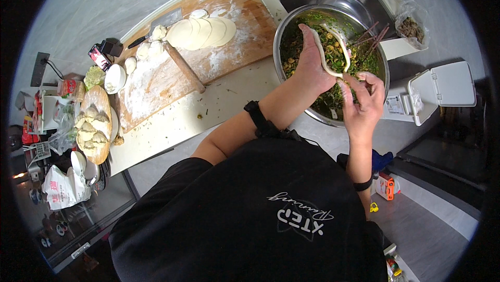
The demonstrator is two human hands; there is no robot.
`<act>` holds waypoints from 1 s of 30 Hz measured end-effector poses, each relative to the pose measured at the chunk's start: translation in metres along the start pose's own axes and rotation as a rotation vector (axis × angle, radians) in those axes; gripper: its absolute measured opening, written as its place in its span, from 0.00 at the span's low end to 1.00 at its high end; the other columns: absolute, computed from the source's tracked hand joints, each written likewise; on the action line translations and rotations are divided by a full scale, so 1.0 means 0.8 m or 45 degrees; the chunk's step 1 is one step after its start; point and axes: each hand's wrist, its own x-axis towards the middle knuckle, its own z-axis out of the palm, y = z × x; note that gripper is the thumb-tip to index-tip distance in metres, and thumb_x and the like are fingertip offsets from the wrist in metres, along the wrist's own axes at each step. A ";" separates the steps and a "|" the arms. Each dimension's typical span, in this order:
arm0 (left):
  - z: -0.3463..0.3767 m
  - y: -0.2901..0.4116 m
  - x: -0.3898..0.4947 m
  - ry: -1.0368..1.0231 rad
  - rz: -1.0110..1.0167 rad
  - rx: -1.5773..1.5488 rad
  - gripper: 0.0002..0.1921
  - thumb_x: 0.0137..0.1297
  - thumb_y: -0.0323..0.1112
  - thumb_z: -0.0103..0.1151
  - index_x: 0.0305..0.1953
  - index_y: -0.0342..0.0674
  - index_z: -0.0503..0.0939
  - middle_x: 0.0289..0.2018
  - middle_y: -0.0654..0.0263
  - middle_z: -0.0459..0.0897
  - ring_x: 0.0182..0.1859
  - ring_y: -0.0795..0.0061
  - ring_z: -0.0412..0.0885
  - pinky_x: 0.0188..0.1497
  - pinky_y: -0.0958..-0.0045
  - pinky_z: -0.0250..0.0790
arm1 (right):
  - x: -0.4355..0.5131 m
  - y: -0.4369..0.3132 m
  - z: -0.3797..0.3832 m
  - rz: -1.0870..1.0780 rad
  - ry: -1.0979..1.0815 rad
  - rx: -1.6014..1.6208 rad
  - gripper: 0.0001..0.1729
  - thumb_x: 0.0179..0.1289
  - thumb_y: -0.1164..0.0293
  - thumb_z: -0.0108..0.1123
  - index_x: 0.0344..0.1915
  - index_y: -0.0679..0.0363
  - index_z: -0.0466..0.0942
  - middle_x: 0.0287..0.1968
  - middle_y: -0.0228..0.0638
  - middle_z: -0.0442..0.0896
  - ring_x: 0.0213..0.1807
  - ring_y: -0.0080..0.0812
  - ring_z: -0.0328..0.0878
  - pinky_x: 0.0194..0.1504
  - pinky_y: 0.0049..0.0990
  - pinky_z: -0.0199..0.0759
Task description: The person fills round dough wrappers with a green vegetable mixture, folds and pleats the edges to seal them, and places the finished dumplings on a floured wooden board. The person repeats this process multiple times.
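Over a large steel bowl point(278, 49), my left hand point(311, 65) cups a round dough wrapper point(323, 54) whose edges curve upward. Green and yellow chopped filling point(335, 49) lies inside the fold. The thumb and fingers of my right hand point(363, 104) pinch the wrapper's edge at the end nearest me. More filling with chopped greens point(287, 65) spreads through the bowl below. Several brown chopsticks point(377, 39) rest in it at the right. Overlapping flat wrappers point(224, 31) lie on a floured wooden board point(254, 16) to the left, near a rolling pin point(183, 67).
Dough pieces point(156, 47) and a cleaver point(168, 18) lie on the board. A wooden tray point(102, 96) holds several filled dumplings point(91, 131) at the left. Behind the bowl is a steel sink point(345, 2). A plastic bag point(410, 28) and lidded bin point(418, 98) stand right.
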 end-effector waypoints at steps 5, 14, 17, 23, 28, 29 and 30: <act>0.013 -0.005 -0.011 -0.036 0.010 0.007 0.38 0.60 0.75 0.36 0.45 0.42 0.74 0.38 0.63 0.80 0.41 0.62 0.79 0.48 0.59 0.73 | 0.008 -0.008 -0.004 -0.049 -0.071 -0.219 0.12 0.48 0.72 0.72 0.36 0.55 0.83 0.41 0.36 0.75 0.38 0.36 0.73 0.39 0.29 0.70; -0.002 -0.004 -0.003 -0.006 -0.018 0.121 0.40 0.59 0.76 0.36 0.45 0.42 0.74 0.35 0.62 0.80 0.40 0.62 0.79 0.49 0.59 0.73 | 0.010 -0.015 0.004 0.362 -0.058 0.137 0.13 0.52 0.72 0.70 0.38 0.65 0.81 0.37 0.41 0.77 0.36 0.40 0.76 0.38 0.30 0.71; -0.002 -0.007 -0.004 -0.048 -0.041 0.059 0.38 0.60 0.76 0.35 0.45 0.43 0.74 0.36 0.64 0.80 0.40 0.63 0.79 0.49 0.59 0.73 | 0.008 -0.009 0.008 0.149 0.003 0.050 0.14 0.53 0.74 0.70 0.40 0.66 0.81 0.34 0.41 0.78 0.35 0.40 0.76 0.38 0.31 0.72; 0.008 -0.011 -0.005 0.079 -0.080 0.042 0.33 0.63 0.73 0.34 0.43 0.48 0.72 0.33 0.67 0.77 0.35 0.66 0.77 0.41 0.62 0.73 | 0.003 -0.003 0.011 -0.011 0.024 -0.109 0.10 0.55 0.79 0.66 0.39 0.66 0.80 0.32 0.41 0.78 0.34 0.42 0.77 0.39 0.35 0.72; 0.010 -0.015 -0.006 0.026 -0.069 0.055 0.32 0.64 0.73 0.34 0.44 0.49 0.72 0.33 0.68 0.77 0.37 0.66 0.78 0.41 0.62 0.73 | 0.007 0.001 0.013 -0.022 0.023 -0.136 0.07 0.54 0.81 0.65 0.34 0.65 0.77 0.34 0.42 0.79 0.35 0.42 0.76 0.39 0.35 0.71; 0.011 -0.015 -0.006 0.016 -0.074 0.043 0.32 0.64 0.73 0.34 0.44 0.49 0.72 0.33 0.68 0.77 0.37 0.66 0.78 0.41 0.61 0.73 | 0.007 0.001 0.013 -0.027 0.058 -0.106 0.07 0.54 0.81 0.66 0.33 0.65 0.78 0.34 0.42 0.79 0.35 0.42 0.76 0.39 0.35 0.71; 0.011 -0.015 -0.006 0.022 -0.082 0.028 0.32 0.64 0.73 0.34 0.44 0.49 0.72 0.34 0.68 0.77 0.37 0.66 0.78 0.41 0.61 0.73 | 0.007 0.000 0.012 -0.012 0.077 -0.069 0.07 0.54 0.81 0.66 0.33 0.65 0.78 0.35 0.43 0.79 0.35 0.42 0.76 0.38 0.35 0.71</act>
